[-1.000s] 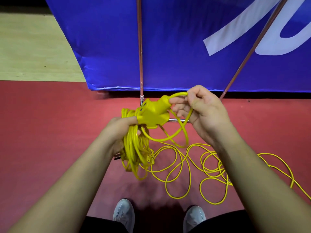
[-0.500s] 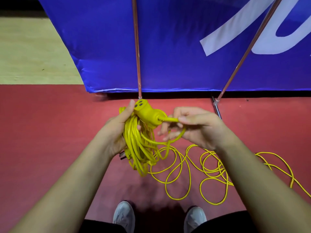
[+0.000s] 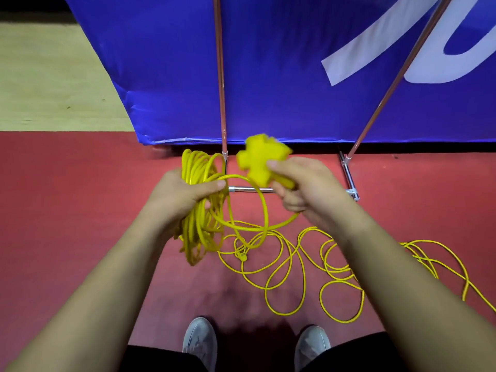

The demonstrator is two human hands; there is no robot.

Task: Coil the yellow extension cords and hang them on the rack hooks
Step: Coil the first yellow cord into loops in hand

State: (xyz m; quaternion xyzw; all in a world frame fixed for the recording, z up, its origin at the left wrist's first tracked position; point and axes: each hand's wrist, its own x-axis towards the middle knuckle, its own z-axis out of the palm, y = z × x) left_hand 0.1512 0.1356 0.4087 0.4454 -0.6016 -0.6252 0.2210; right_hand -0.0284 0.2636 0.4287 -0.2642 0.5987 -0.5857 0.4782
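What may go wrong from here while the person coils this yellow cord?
The loose yellow cord loops lie crossed on the red floor near the grey shoes and may knot or catch a foot. The left hand holds a thick yellow coil whose lower turns hang free and may slip out.

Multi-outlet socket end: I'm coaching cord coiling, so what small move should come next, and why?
Probably carry the socket end leftward onto the coil gripped in the left hand. The right hand holds it apart from that bundle, and one loose loop hangs between them, not yet gathered.
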